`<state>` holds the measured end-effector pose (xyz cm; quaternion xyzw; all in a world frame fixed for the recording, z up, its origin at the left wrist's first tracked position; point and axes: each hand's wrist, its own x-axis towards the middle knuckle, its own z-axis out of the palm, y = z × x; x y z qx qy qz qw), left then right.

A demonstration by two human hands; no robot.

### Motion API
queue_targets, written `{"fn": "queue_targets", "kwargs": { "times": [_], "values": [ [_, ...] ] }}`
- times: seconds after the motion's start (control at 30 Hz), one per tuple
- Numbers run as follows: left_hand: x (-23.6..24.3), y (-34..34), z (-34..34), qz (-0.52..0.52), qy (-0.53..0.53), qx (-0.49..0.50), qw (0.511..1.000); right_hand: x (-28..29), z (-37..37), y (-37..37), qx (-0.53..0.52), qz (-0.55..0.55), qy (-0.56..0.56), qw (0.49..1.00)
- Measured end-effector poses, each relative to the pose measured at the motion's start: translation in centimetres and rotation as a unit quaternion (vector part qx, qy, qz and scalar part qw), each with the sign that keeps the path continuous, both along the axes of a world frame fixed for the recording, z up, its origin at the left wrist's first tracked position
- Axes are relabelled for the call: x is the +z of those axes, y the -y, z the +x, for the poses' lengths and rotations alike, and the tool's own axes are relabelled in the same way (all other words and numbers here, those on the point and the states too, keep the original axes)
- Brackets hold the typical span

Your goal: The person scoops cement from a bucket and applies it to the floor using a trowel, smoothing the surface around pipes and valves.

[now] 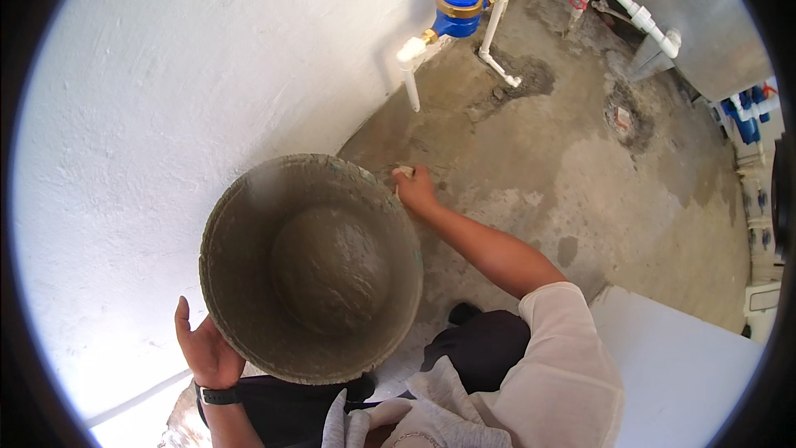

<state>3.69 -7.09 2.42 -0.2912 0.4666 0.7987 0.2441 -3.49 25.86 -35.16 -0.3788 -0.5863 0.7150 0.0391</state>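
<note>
In the head view, a grey-crusted bucket (249, 261) is at 8 o'clock from centre, mouth toward the camera. At its 8 o'clock, the left hand (212, 354) meets it, thumb spread; whether it grips, I cannot tell, fingers being hidden. At its 2 o'clock, the right hand (417, 192) curls around a pale object (404, 172).
</note>
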Motion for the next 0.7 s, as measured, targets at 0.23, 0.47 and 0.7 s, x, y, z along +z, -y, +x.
{"fn": "queue_targets", "kwargs": {
  "times": [0.23, 0.47, 0.7],
  "values": [
    [0.6, -1.3, 0.0, 0.013, -0.004, -0.002, 1.000, 3.5, -1.7, -3.2, 0.161, 0.032, 0.069, 0.984],
    [0.6, -1.0, -0.1, 0.040, -0.011, -0.008, 0.999, 2.4, 2.7, -10.3, 0.191, 0.158, 0.107, 0.963],
    [0.9, -1.9, -0.1, -0.026, -0.001, 0.012, 1.000, 6.9, 5.5, -17.2, 0.214, 0.181, 0.086, 0.956]
  ]
}}
